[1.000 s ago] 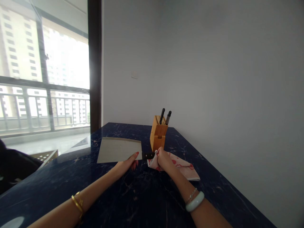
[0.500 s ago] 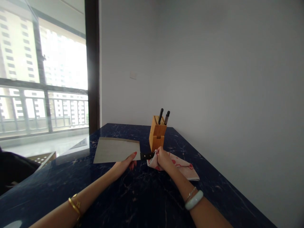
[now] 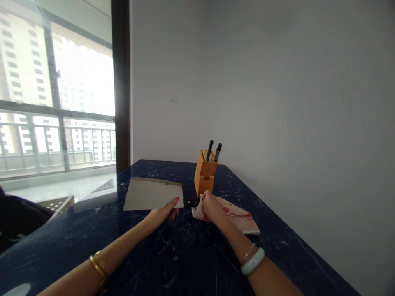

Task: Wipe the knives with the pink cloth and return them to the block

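A cleaver [image 3: 154,195] with a broad pale blade and a short black handle [image 3: 191,202] is held level above the table, blade to the left. My left hand [image 3: 163,211] grips the blade's lower edge close to the handle, thumb on the face and fingers beneath. Closed round the handle's end is my right hand [image 3: 211,205], with a white and red cloth [image 3: 237,216] bunched in it. The rest of the cloth trails off to the right. Part of the handle is hidden by cloth and fingers.
Just behind my right hand stands a wooden knife block [image 3: 205,174] holding two black-handled knives [image 3: 210,150]. The dark blue marble-patterned table [image 3: 185,255] runs along a grey wall [image 3: 293,123]. A dark chair-like shape [image 3: 18,218] is at the left edge.
The whole view has shifted very slightly. Both hands keep their grip, and the cleaver and cloth stay almost where they were.
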